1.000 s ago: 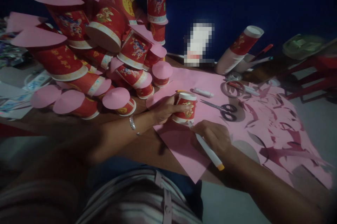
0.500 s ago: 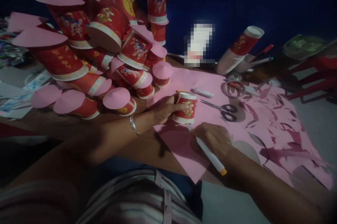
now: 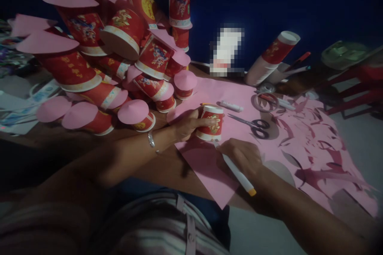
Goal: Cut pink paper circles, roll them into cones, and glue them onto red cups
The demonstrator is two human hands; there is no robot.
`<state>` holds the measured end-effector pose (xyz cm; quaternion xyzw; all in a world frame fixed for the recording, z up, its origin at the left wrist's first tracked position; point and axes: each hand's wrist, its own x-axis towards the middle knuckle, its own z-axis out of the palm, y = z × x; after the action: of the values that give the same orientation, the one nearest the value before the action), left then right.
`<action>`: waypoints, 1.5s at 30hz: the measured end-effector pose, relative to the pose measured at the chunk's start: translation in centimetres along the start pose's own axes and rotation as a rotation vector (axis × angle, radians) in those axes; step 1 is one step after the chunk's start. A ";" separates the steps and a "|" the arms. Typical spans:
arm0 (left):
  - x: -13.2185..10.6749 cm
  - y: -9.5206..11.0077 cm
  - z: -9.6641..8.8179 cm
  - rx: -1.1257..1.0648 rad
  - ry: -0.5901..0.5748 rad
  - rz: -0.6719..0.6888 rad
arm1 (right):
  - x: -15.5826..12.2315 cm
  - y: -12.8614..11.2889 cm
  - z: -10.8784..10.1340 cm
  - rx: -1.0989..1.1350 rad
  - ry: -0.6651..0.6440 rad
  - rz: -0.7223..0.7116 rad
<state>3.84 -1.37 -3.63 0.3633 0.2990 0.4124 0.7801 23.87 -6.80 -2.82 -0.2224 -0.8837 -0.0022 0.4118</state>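
Note:
My left hand (image 3: 186, 122) is wrapped round a red paper cup (image 3: 211, 123) that stands upside down on a pink paper sheet (image 3: 206, 163). My right hand (image 3: 243, 157) grips a white pen with an orange end (image 3: 239, 174). The pen's tip touches the sheet at the cup's lower rim. Black-handled scissors (image 3: 253, 123) lie on the sheet just right of the cup, and a white marker (image 3: 231, 106) lies behind it.
A big pile of red cups with pink paper cones (image 3: 119, 47) fills the table's left. A stack of cups (image 3: 269, 57) leans at the back right beside a tape ring (image 3: 265, 101). Pink offcuts (image 3: 314, 147) cover the right side. Red stools (image 3: 356, 83) stand far right.
Almost nothing has changed. My right hand and the pen have shifted slightly along the cup's base, while my left hand keeps the cup in place.

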 end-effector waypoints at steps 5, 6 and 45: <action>0.0 0.1 0.2 -0.030 -0.001 0.000 | 0.2 0.1 -0.4 -0.027 -0.023 -0.003; 0.0 0.1 0.2 -0.033 0.001 0.000 | 0.1 0.1 -0.4 -0.043 -0.026 0.001; -0.1 -0.1 0.1 0.034 0.004 -0.003 | 0.4 0.0 0.2 0.023 -0.035 -0.053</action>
<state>3.92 -1.52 -3.61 0.3752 0.3079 0.4070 0.7738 23.52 -6.62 -2.63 -0.1941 -0.8964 0.0007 0.3986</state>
